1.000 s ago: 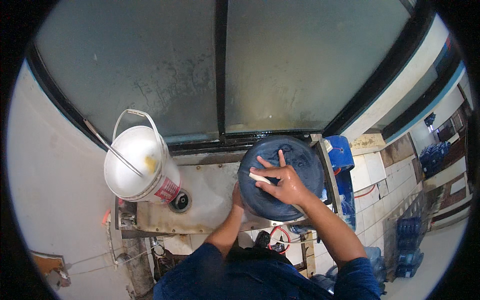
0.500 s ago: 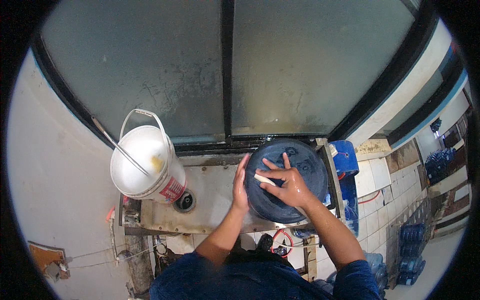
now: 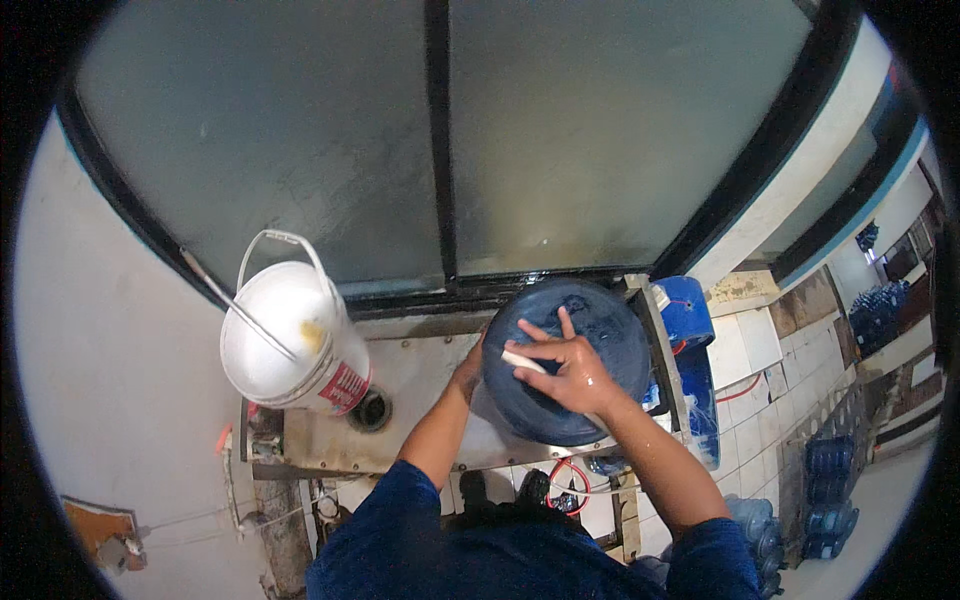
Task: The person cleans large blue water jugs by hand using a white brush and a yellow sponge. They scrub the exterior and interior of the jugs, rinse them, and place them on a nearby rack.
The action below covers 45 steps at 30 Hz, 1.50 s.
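The right hand (image 3: 575, 370) is pinching 1 small white block (image 3: 520, 361) between thumb and fingers, over the large, round, dark-blue object (image 3: 545, 402) sitting at the right end of the grey metal worktop (image 3: 400, 370). The left hand (image 3: 468, 372) is lying against that object's left side, its fingers hiding, so I cannot tell whether it is grasping. Near the worktop's left edge, beside the dark round drain (image 3: 371, 410), a white plastic bucket (image 3: 345, 350) is holding white foam (image 3: 265, 345) and 1 long metal rod (image 3: 239, 308).
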Available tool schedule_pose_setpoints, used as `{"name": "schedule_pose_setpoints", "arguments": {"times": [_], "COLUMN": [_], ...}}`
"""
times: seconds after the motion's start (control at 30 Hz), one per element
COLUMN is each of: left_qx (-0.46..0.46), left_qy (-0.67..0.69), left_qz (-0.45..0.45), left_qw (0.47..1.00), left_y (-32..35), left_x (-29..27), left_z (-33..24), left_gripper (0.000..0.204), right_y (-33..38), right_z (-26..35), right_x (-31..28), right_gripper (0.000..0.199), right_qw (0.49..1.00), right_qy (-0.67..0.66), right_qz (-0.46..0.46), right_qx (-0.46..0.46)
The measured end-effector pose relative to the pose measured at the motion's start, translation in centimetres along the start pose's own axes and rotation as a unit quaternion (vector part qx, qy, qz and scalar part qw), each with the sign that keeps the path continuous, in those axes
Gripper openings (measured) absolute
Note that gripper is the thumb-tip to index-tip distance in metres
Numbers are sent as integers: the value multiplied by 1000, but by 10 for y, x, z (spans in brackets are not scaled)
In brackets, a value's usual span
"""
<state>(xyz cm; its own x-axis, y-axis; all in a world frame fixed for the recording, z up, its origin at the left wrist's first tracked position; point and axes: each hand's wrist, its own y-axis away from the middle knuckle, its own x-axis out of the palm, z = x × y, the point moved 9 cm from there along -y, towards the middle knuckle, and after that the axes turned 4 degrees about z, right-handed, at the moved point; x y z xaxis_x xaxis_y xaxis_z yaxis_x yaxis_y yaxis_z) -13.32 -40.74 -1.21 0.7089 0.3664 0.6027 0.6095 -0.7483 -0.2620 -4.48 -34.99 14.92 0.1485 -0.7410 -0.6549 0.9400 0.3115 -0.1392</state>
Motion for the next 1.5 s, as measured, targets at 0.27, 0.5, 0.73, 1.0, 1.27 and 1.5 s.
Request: {"name": "schedule_pose_setpoints", "arguments": {"times": [0.27, 0.5, 0.73, 1.0, 1.27, 1.5], "left_qx": [-129, -172, 33, -147, 55, -11], "left_qy": [56, 115, -4, 162, 203, 154], "left_qz": [-15, -97, -366, -116, -305, -280], "left_qw": [990, 974, 930, 969, 929, 947], "left_y": [27, 59, 136, 70, 89, 64], "left_x": [-28, -57, -84, -79, -16, 18], "left_z": [67, 123, 188, 126, 67, 5], "left_gripper": [64, 63, 61, 60, 61, 64], "right_y": [-2, 3, -1, -3, 0, 0], "right_z": [7, 15, 7, 4, 0, -3], "right_x": [3, 0, 0, -1, -6, -11], "right_gripper": [35, 37, 34, 33, 32, 32], "right_qw": [1000, 999, 1000, 999, 998, 998], "right_qy": [8, 46, -22, -48, -47, -46], "right_qz": [3, 15, -16, -17, -29, -36], "right_qx": [-3, 14, -4, -7, 0, 10]}}
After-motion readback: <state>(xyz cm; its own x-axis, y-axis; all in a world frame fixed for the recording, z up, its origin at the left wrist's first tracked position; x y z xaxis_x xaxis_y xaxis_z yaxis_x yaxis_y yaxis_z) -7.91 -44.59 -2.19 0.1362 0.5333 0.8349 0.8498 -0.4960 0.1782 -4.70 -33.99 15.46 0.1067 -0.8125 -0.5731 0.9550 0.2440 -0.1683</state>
